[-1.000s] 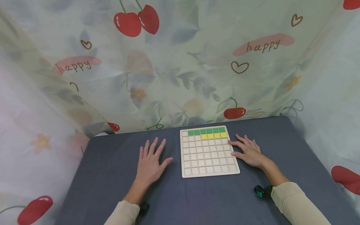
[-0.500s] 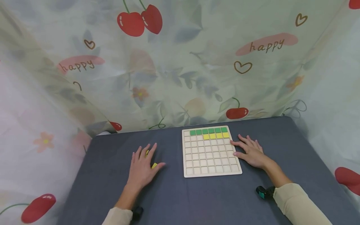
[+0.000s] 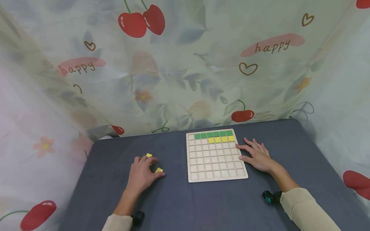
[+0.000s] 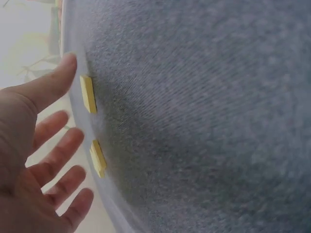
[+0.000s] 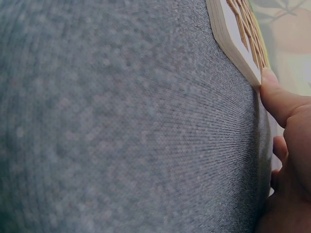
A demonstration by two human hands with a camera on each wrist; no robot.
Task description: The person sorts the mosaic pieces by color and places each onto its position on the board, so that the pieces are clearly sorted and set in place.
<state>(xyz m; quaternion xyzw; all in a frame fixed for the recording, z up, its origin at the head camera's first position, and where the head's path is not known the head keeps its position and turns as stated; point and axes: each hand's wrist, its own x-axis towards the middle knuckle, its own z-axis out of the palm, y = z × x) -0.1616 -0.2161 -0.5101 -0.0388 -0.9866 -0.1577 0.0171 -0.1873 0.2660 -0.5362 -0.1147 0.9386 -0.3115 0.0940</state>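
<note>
My left hand (image 3: pixel 141 175) hovers by loose yellow square tiles on the cloth, fingers bent and thumb apart. One yellow tile (image 3: pixel 148 155) lies beyond the fingers and another yellow tile (image 3: pixel 158 170) beside the thumb; a bit of yellow between them is mostly hidden. In the left wrist view a tile (image 4: pixel 88 94) stands apart from the thumb, and nothing is pinched. The pale wooden grid board (image 3: pixel 214 159) carries a row of green tiles (image 3: pixel 216 134) and a shorter yellow row (image 3: pixel 221 139). My right hand (image 3: pixel 258 157) rests at its right edge, thumb (image 5: pixel 272 90) touching it.
A dark grey cloth (image 3: pixel 173 205) covers the table. Printed curtains (image 3: pixel 185 70) with cherries close off the back and both sides. Each wrist wears a small black device (image 3: pixel 270 197).
My left hand has moved left and toward me, and its fingers have bent. Yellow tiles now show on the cloth beside it. My right hand stays at the board.
</note>
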